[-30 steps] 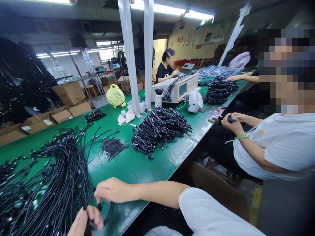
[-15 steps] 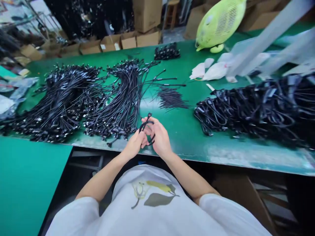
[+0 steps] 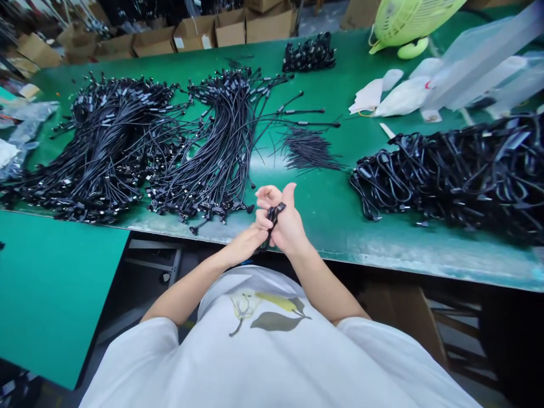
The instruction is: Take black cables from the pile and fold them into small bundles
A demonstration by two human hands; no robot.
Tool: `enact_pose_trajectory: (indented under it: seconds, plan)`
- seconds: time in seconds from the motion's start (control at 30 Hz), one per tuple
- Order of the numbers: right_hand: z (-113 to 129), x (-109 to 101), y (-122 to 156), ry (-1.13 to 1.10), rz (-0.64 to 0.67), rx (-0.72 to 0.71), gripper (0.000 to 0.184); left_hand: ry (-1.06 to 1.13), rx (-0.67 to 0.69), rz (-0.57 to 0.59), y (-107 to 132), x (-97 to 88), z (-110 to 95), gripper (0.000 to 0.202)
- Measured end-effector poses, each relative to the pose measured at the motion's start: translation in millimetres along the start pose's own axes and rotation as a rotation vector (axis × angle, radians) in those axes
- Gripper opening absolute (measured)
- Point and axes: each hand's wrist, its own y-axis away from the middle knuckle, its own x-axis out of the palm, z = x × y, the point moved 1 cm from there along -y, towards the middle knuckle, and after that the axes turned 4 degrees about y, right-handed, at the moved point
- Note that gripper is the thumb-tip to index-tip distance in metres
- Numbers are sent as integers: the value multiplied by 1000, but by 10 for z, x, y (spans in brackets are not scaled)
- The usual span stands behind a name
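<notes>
The left hand (image 3: 249,243) is grasping a bundled black cable (image 3: 276,212), its fingers pressing on it from the left. The right hand (image 3: 292,229) is cupping around the same cable from the right, its thumb pointing away; I cannot tell whether its fingers are gripping or only supporting. The cable is sitting between the 2 hands, above the near edge of the green table (image 3: 327,209).

To the left of the hands, 2 heaps of loose cables are lying on the table: a broad heap (image 3: 106,150) farther left and a narrower heap (image 3: 225,139) nearer the hands. Beyond the hands, slightly right, a pile of thin black strips (image 3: 310,148) is lying flat. On the right, a long heap of looped cables (image 3: 450,175) is spreading. At the far side, a small black stack (image 3: 309,52) is resting left of a yellow-green fan (image 3: 410,22).
</notes>
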Motion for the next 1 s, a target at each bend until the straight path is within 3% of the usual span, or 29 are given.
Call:
enact_pose_trajectory:
  seconds: [0.1, 0.2, 0.33, 0.47, 0.57, 0.63, 0.73, 0.8, 0.83, 0.9, 1.0]
  plan:
    - [62, -86, -14, 44, 87, -25, 67, 433, -237, 118, 42, 88, -38, 52]
    - [118, -211, -37, 137, 199, -106, 63, 714, -353, 168, 78, 133, -155, 47]
    - [177, -362, -70, 243, 319, -203, 49, 827, -463, 151, 76, 157, -240, 37]
    - [239, -485, -86, 328, 402, -277, 32, 855, -478, 99, 54, 184, -231, 32]
    - [343, -595, -87, 367, 433, -198, 16, 744, -503, 132, 49, 189, -183, 47]
    - [459, -658, -74, 493, 428, -200, 13, 527, -442, 92, 36, 156, -141, 51]
    - [627, -689, -7, 996, 345, -473, 19, 29, -280, -44, -6, 61, -103, 43]
    - [632, -664, 72, 1411, 414, -655, 24, -264, -212, -69, -37, 4, -105, 38]
    - [591, -651, 114, 1597, 493, -673, 27, -346, -200, -44, -50, -15, -110, 37]
    - [464, -648, 192, 1859, 663, -574, 29, -348, -216, 46, -65, -34, -122, 38]
    - [307, -681, 293, 2010, 785, -423, 25, -108, -329, 176, -67, -38, -127, 46]
